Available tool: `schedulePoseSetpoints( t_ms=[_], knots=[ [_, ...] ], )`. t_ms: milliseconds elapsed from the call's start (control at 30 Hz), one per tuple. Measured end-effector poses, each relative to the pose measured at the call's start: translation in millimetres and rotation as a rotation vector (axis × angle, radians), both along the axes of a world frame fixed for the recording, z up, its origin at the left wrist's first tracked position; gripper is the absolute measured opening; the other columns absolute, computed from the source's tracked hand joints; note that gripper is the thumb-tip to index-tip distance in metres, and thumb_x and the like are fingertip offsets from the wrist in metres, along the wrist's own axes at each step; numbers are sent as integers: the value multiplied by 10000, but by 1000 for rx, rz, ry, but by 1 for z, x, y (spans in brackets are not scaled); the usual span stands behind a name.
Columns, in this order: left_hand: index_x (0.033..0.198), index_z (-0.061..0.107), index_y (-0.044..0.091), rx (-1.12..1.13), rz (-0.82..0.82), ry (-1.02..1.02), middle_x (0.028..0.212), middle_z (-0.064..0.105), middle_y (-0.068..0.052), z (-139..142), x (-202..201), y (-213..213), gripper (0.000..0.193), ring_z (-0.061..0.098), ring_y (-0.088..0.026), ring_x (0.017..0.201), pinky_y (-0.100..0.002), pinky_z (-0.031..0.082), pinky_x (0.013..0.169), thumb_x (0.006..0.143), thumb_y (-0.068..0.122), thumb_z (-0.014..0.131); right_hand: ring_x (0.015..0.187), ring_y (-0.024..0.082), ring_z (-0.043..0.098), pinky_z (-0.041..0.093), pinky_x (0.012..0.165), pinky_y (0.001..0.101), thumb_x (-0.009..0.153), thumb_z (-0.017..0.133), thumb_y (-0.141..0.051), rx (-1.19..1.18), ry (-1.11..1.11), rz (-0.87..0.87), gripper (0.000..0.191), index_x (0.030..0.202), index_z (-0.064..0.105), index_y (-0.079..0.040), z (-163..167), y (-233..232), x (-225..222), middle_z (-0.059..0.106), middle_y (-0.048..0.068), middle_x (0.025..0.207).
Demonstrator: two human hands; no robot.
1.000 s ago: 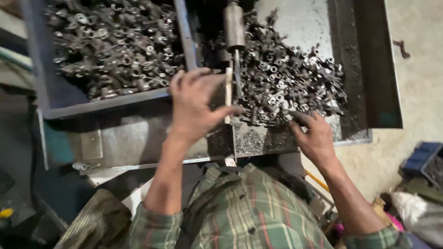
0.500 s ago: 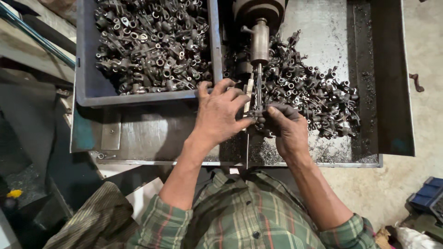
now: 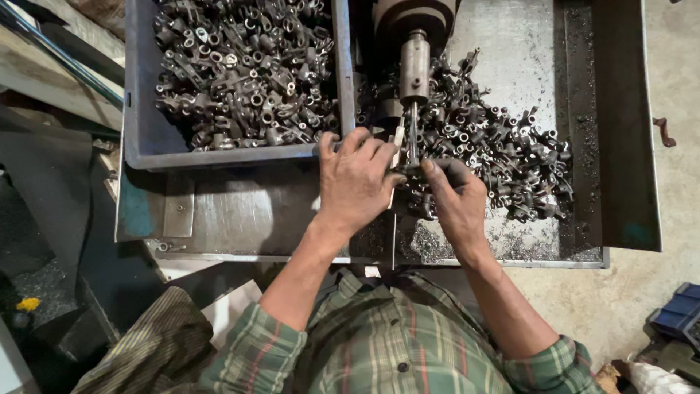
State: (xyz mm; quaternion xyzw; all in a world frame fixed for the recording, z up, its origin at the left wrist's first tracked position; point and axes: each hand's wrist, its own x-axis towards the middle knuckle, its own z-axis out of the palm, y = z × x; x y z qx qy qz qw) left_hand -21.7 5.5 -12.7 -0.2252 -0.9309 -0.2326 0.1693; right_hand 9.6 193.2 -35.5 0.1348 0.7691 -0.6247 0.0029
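Under the vertical drill spindle (image 3: 414, 69) with its thin bit, both hands meet at a small dark metal part (image 3: 410, 175). My left hand (image 3: 355, 182) lies curled over the part's left side, its fingers closed against it. My right hand (image 3: 453, 197) pinches the same part from the right with thumb and fingers. The part itself is mostly hidden by my fingers. A loose heap of similar dark metal parts (image 3: 503, 153) lies on the steel machine tray (image 3: 240, 211) right of the spindle.
A grey plastic bin (image 3: 146, 138) full of several more metal parts (image 3: 240, 66) stands at the tray's back left. Metal shavings cover the tray floor near the front edge. A blue crate (image 3: 678, 314) sits on the concrete floor at the lower right.
My right hand left the heap at the right and came in beside the left hand under the spindle. The camera view shifted, bringing the spindle and both hands nearer the centre.
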Motion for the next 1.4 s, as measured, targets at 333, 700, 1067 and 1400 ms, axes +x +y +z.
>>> schedulePoseSetpoints(
  t_ms=[333, 700, 1067, 1400],
  knots=[
    [1118, 714, 165, 74, 78, 61, 1021, 695, 14, -3, -2, 7, 325, 577, -226, 1150, -540, 304, 1047, 829, 260, 828, 597, 66, 572, 465, 528, 238, 1026, 581, -481, -288, -75, 87, 448, 974, 717, -57, -9, -7, -30, 673, -11, 750],
    [996, 785, 232, 92, 44, 41, 913, 718, 70, 5, -8, 5, 193, 594, -213, 1067, -546, 313, 996, 818, 301, 810, 627, 113, 636, 508, 548, 263, 950, 620, -402, -858, -180, 48, 361, 1018, 690, -54, -2, -18, -38, 694, 15, 797],
    [903, 801, 223, 40, -182, -60, 866, 735, 55, 12, -6, -13, 154, 586, -237, 1058, -542, 262, 999, 787, 323, 820, 593, 173, 576, 473, 577, 329, 1017, 557, -510, -461, -155, 119, 519, 870, 688, -30, -18, -5, -6, 648, 62, 709],
    [1132, 728, 13, 1807, -157, -331, 1100, 723, -99, 3, -12, -39, 258, 671, -212, 1000, -380, 529, 992, 1050, 258, 731, 863, 287, 607, 495, 733, 433, 958, 740, -358, 876, 270, 11, 379, 1030, 702, 13, -40, 69, 66, 653, 149, 955]
  ],
)
